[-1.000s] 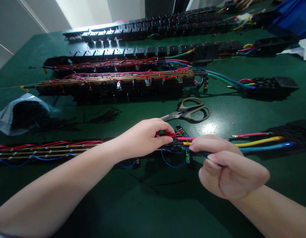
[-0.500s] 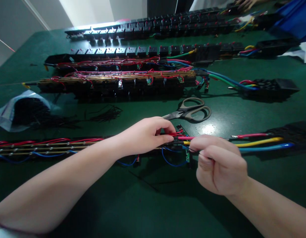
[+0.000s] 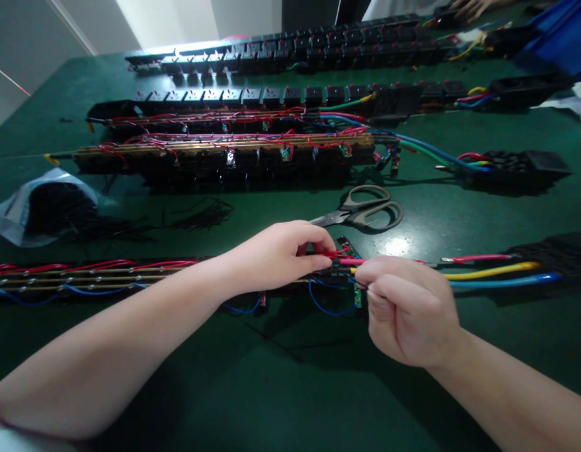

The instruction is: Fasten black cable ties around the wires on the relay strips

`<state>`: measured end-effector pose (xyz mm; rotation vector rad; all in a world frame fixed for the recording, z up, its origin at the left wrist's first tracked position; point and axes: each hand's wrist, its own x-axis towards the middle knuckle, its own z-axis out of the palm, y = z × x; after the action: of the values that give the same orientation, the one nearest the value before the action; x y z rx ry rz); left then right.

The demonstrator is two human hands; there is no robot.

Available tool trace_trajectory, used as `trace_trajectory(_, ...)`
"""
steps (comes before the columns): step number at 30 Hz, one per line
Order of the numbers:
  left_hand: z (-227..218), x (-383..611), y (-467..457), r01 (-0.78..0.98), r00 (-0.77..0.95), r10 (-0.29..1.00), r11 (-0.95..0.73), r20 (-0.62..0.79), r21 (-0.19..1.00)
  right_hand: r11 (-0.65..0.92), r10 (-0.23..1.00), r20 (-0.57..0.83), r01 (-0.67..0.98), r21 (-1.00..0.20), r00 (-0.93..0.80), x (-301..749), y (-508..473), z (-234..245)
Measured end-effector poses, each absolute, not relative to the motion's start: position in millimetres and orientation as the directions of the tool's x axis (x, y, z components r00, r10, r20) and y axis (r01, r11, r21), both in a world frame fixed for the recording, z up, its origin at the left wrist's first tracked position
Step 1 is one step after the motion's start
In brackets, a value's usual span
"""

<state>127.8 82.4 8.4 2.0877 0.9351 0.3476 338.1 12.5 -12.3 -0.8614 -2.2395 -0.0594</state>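
Observation:
A long socket strip assembly with brass bars and red and blue wires lies across the near part of the green table. My left hand is closed on its red wires near the right end. My right hand is pinched shut just right of it, on something thin and dark that I cannot make out, where the yellow wire and blue wire run off to a black block. A small green circuit board shows between the hands.
Grey-handled scissors lie just behind my hands. A clear bag of black cable ties sits at the left, loose ties beside it. Several more wired strips fill the far half of the table. Another person's hand shows at the far right.
My right hand has drawn in to the left, toward the wire bundle, and curled tighter. My left hand has kept its hold in the same place.

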Motion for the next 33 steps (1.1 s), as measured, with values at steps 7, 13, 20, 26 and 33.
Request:
trace_trajectory(7,8.2,127.1,82.9,0.499,0.686,0.722,-0.375,-0.091,0.781,0.788,0.511,0.629,0.612,-0.069,-0.586,336.9,15.7,-13.6)
trace_trajectory(13,12.2,126.0,80.6,0.498,0.709,0.695,-0.371,-0.121,0.784,0.814,0.471,0.642,0.579,-0.051,-0.605,333.7,14.8,-8.7)
trace_trajectory(20,16.7,130.8,78.5,0.532,0.726,0.67,-0.41,-0.151,0.741,0.837,0.474,0.616,0.538,-0.094,-0.629,334.0,14.2,-8.0)
trace_trajectory(26,16.4,131.1,77.8,0.565,0.709,0.682,-0.395,-0.181,0.724,0.81,0.502,0.608,0.58,-0.082,-0.615,333.1,16.0,-11.5)
trace_trajectory(33,14.3,129.9,76.3,0.564,0.722,0.668,-0.417,-0.18,0.713,0.78,0.542,0.575,0.621,-0.072,-0.613,333.3,16.7,-12.6)
